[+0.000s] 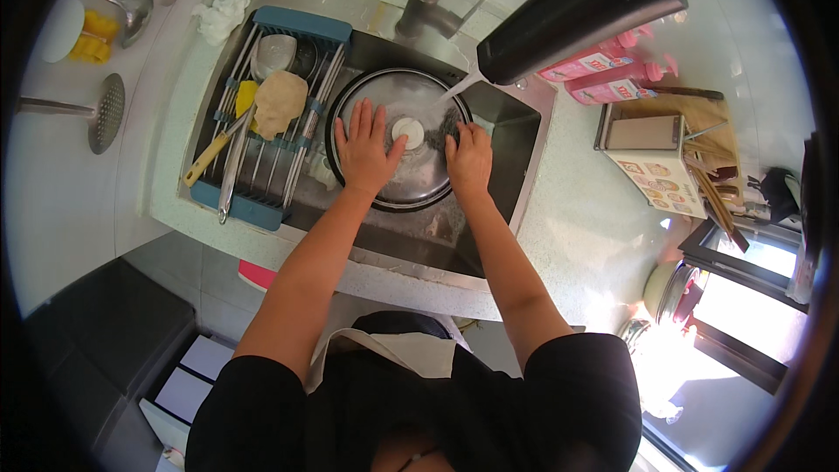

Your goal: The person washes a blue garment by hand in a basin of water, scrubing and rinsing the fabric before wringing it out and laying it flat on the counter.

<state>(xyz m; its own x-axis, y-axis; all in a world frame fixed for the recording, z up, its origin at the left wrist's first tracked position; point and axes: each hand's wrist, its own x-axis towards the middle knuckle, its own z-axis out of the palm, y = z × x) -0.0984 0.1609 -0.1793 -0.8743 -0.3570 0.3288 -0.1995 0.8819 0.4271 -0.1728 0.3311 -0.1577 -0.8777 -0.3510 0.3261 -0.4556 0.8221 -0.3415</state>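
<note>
A round glass pot lid [416, 180] with a dark rim and a pale knob lies in the steel sink [518, 137]. My left hand [369, 154] rests flat on the lid's left part with its fingers spread, the thumb beside the knob. At the lid's right side my right hand [469, 160] has curled fingers on a grey scouring pad [446, 130], partly hidden by the fingertips. Water runs from the black faucet head [577, 10] onto the lid.
A blue-ended drying rack [239, 206] spans the sink's left side, holding a tan sponge [280, 103] and utensils. Pink soap bottles [606, 82] and a utensil holder [655, 177] stand on the right counter. Ladles [134, 16] hang on the left wall.
</note>
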